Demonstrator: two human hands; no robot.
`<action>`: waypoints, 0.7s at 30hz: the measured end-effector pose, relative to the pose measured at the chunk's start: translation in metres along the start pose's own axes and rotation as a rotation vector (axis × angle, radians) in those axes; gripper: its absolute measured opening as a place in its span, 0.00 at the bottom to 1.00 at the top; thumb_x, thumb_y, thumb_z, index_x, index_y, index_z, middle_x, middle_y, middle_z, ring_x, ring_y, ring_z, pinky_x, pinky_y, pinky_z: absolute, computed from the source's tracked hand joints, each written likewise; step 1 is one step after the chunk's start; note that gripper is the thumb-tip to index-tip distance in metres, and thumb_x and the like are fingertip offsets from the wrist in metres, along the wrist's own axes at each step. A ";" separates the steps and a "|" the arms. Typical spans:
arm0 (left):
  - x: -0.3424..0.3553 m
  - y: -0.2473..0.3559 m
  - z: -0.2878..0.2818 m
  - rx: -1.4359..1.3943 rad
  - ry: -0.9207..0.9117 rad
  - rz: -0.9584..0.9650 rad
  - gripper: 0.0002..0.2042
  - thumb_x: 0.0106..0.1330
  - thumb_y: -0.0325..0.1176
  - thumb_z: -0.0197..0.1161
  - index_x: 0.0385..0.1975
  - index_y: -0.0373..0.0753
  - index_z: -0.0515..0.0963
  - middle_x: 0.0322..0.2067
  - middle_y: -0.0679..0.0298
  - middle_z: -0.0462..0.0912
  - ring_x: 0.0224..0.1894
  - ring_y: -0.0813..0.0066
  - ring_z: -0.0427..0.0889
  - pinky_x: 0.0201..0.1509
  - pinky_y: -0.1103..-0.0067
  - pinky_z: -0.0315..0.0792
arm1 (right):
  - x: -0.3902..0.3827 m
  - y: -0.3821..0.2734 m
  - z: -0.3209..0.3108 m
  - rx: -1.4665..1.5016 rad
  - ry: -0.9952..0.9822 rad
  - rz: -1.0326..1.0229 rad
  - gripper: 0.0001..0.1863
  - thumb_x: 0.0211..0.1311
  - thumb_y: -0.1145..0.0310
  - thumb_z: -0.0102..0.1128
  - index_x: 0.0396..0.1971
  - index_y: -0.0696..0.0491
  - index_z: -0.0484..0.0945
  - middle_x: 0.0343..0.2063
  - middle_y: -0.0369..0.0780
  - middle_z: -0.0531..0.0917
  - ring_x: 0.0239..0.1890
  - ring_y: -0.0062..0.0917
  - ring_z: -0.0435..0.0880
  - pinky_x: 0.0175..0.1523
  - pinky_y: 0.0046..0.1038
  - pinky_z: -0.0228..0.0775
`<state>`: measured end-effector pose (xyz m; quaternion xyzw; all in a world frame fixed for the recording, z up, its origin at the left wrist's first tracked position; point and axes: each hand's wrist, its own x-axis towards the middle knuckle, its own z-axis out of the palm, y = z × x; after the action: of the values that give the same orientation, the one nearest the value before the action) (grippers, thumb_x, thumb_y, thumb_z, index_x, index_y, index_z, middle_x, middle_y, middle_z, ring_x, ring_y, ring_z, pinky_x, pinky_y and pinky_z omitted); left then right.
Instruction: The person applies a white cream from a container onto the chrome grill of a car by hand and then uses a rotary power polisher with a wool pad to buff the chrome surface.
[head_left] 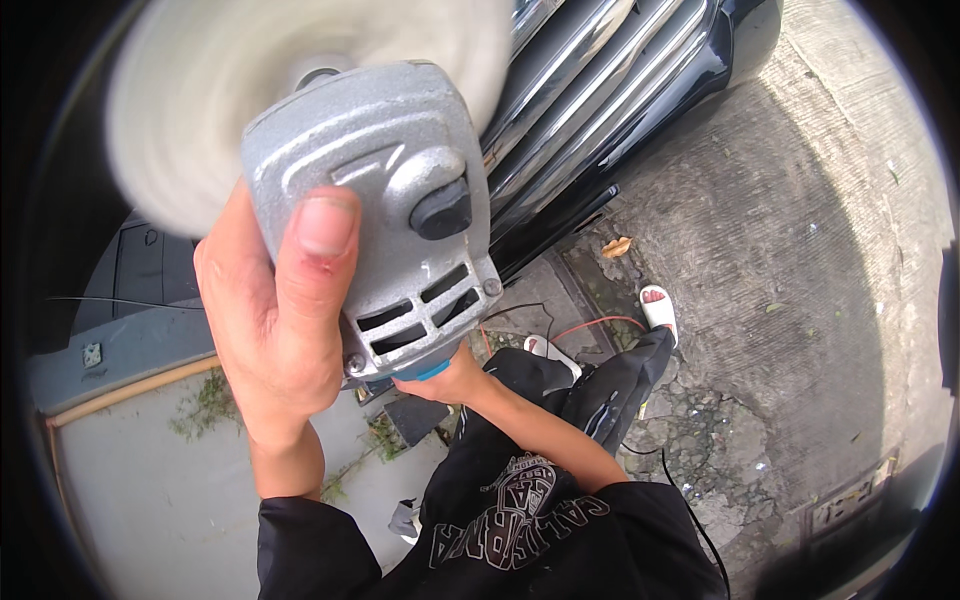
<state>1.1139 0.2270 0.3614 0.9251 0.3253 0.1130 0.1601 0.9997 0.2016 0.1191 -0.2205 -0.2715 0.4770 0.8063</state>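
Note:
A power polisher with a grey metal head fills the upper left middle. Its round cream pad is smeared by motion. My left hand wraps the head's left side, thumb pressed along the top beside a black button. Lower down, my right hand closes around the blue body, partly hidden under the head. Beyond the tool runs a dark vehicle's front with chrome grille bars. The pad overlaps the bars in view; whether it touches them, I cannot tell.
An orange cord and a black cable lie near my white sandals. Broken concrete is at the right, with a dry leaf near the vehicle. A tan pipe edges the pale surface at left.

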 end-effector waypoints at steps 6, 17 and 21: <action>0.006 0.005 0.013 -0.049 0.157 -0.061 0.29 0.69 0.55 0.51 0.47 0.29 0.78 0.34 0.60 0.83 0.37 0.74 0.78 0.44 0.78 0.71 | -0.005 -0.025 -0.030 -0.084 -0.043 0.006 0.60 0.37 0.76 0.74 0.68 0.58 0.41 0.59 0.46 0.68 0.62 0.32 0.69 0.67 0.33 0.57; -0.106 -0.051 0.026 -0.440 0.564 -0.459 0.35 0.72 0.60 0.43 0.54 0.26 0.68 0.47 0.54 0.77 0.47 0.69 0.78 0.52 0.75 0.71 | -0.058 -0.108 -0.096 -0.331 -0.282 0.343 0.52 0.39 0.70 0.71 0.68 0.48 0.51 0.56 0.49 0.74 0.56 0.48 0.77 0.60 0.38 0.68; -0.109 -0.043 0.053 -0.501 0.294 -0.430 0.34 0.76 0.57 0.34 0.65 0.30 0.57 0.62 0.53 0.65 0.64 0.65 0.66 0.69 0.71 0.58 | -0.072 -0.172 -0.136 -0.516 -0.219 0.456 0.53 0.37 0.70 0.71 0.67 0.49 0.52 0.57 0.48 0.74 0.57 0.48 0.76 0.61 0.40 0.68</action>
<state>1.0231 0.1774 0.2852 0.7414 0.4941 0.2850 0.3534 1.1711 0.0473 0.1058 -0.4193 -0.4116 0.5813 0.5630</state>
